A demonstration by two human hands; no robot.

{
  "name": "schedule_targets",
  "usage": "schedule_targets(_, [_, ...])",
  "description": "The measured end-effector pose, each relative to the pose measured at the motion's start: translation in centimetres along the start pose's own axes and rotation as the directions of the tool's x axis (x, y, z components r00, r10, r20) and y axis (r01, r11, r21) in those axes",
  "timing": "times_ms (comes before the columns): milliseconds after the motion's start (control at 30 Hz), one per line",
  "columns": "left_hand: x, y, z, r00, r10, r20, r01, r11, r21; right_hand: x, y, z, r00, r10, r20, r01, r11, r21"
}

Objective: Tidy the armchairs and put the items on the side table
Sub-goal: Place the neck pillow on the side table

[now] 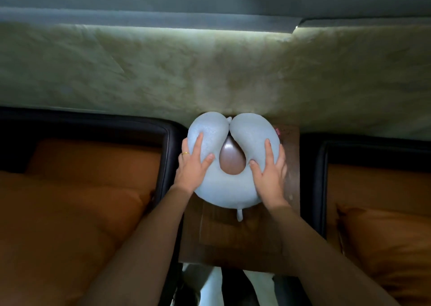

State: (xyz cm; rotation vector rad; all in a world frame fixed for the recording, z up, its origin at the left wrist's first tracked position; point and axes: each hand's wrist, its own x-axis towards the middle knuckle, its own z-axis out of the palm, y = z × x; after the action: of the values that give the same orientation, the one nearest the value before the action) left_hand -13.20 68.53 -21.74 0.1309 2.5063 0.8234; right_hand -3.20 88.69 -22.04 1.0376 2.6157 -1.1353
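Your left hand point(194, 165), right hand point(268, 172): fingers flat on grey neck pillow point(224, 192), which lies on side table point(233, 235), centre frame. Armchair lower left point(70, 200), armchair lower right point(373, 224): only orange cushions visible.

Matt cloth neck pillow point(233, 189), glossy wooden side table point(235, 238)
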Motion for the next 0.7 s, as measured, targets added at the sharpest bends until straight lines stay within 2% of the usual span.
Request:
schedule_targets(133, [-0.5,0.4,-2.1,0.992,-0.040,0.120,0.047,0.997,-0.055,-0.5,-0.7,-1.5,0.995,0.040,0.088,-0.030,0.994,-0.109])
schedule_targets(233, [-2.1,0.9,-3.8,0.993,-0.090,0.072,0.103,0.970,-0.220,-0.9,-1.9,-2.8,0.988,0.093,0.123,-0.078,0.989,-0.125])
schedule_targets(300, [-3.5,0.3,-4.5,0.997,-0.079,0.007,0.078,0.952,-0.297,-1.3,-2.3,-3.5,0.985,0.136,0.103,-0.124,0.985,-0.118])
schedule_targets(367, [-5.4,-0.3,-5.5,0.998,-0.067,0.003,0.064,0.938,-0.340,-2.0,-2.7,-3.9,0.983,0.160,0.086,-0.151,0.983,-0.102])
schedule_targets(433, [-7.7,-1.1,-5.9,0.997,-0.064,0.040,0.074,0.929,-0.362,-3.3,-2.9,-4.1,0.986,0.137,0.098,-0.130,0.988,-0.081])
schedule_targets(567, [-13.8,-2.1,-6.7,0.980,-0.193,0.051,0.195,0.878,-0.438,-7.3,-3.1,-3.6,0.990,0.080,0.113,-0.081,0.997,0.010])
schedule_targets(700, [-22.1,-3.8,-5.8,0.946,-0.314,0.086,0.319,0.848,-0.424,-12.7,-2.9,-2.8,0.979,-0.125,0.161,0.121,0.992,0.032])
